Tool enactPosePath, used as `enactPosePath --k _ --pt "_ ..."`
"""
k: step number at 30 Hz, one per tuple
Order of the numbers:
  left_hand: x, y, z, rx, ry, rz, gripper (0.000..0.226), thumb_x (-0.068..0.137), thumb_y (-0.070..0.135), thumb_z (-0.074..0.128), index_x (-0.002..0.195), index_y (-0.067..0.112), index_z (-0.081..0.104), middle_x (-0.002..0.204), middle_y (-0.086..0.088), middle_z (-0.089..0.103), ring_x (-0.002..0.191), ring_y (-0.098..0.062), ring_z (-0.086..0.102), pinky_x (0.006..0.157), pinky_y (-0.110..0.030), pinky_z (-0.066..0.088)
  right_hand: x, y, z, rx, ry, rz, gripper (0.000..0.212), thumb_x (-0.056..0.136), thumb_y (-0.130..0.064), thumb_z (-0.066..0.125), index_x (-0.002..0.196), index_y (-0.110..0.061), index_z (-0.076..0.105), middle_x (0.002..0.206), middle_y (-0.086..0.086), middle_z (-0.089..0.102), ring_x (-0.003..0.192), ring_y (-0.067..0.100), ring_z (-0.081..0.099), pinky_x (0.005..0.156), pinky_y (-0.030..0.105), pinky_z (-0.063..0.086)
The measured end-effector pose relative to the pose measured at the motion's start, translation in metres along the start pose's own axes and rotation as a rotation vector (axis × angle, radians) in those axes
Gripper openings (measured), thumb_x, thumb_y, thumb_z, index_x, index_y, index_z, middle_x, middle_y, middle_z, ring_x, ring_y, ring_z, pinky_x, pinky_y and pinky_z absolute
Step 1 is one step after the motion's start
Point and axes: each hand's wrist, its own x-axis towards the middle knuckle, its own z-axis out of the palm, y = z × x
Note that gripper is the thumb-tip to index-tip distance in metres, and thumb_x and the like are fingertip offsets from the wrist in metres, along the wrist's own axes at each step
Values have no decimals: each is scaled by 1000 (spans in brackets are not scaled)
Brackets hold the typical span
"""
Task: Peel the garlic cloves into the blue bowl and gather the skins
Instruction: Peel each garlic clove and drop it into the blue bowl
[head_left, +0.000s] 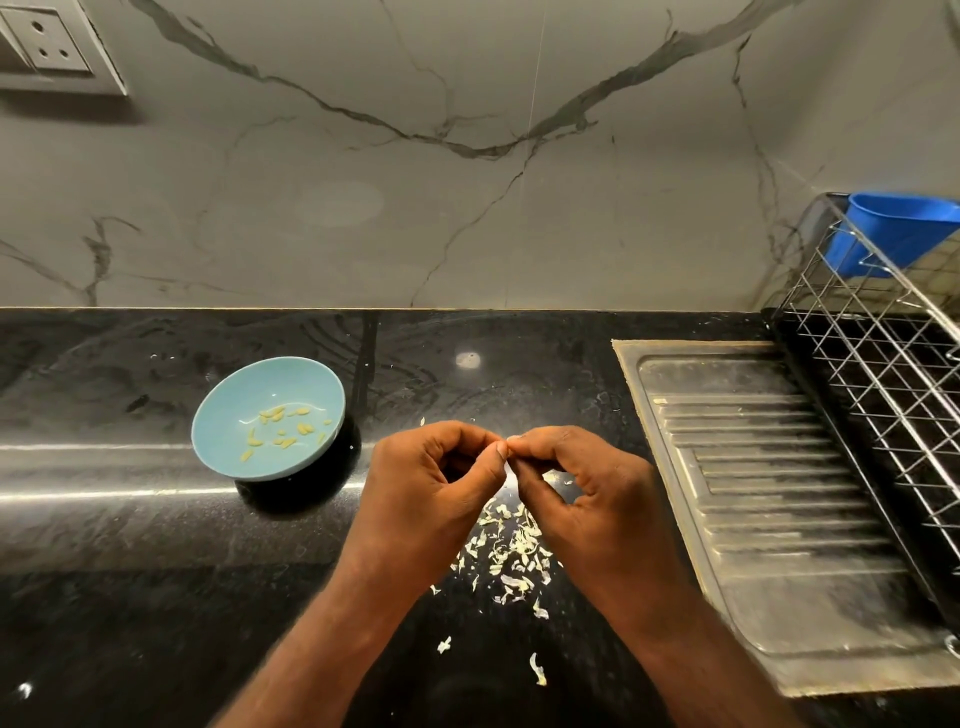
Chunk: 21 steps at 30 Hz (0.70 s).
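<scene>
Our left hand (436, 478) & right hand (576, 483) meet tip to tip, both pinching a small pale garlic clove (507, 467), mostly hidden. We think we're mid-peel. Next: pull the skin off, then reach left & drop the clove in the round light-blue bowl (234, 395) w/ little yellow peeled cloves (280, 431). The heap of thin white skins (511, 551) lies under our hands on the shiny black stone counter (130, 545). Lots of room left; the steel sink tray (769, 493) edge is near on the right.
</scene>
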Motion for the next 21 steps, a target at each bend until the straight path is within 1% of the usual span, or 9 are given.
enactPosePath --k 4,10,13,16,18,21 --pt "0 0 -1 26 -8 23 9 86 12 72 87 21 75 74 9 74 66 -8 70 63 -21 57 1 2 -1 -5 -2 -4 17 81 -3 77 97 -10 76 91 -3 73 87 2 66 77 6 50" --pt "-1 -2 0 35 20 23 11 87 13 71 84 24 73 73 7 73 65 -12 70 64 -30 60 1 2 0 37 -2 24 16 83 -7 75 98 -12 77 93 -5 73 88 2 67 78 7 50" --pt "-1 -2 -1 44 14 19 10 87 13 71 83 22 73 72 8 73 65 -10 70 64 -27 60 0 2 1 48 0 34 16 83 -9 74 99 -12 77 93 -5 73 88 1 67 78 8 51" --pt "0 -1 0 47 12 22 9 86 11 71 80 18 73 68 7 71 62 -8 68 60 -21 56 -2 0 1 91 -5 107 23 83 -12 74 106 -14 75 95 -8 73 88 -1 68 76 9 52" --pt "0 -1 1 38 10 17 8 86 11 71 80 17 73 69 5 71 62 -8 67 59 -19 54 -3 -1 3 166 -22 186 28 83 -16 73 111 -16 73 97 -9 74 89 -2 70 77 12 55" --pt "0 -2 1 5 -2 3 7 84 14 72 79 18 72 69 4 71 60 -6 66 59 -17 52 -4 -3 3 288 -56 297 19 85 -17 76 103 -21 76 94 -11 76 88 2 72 76 19 58"
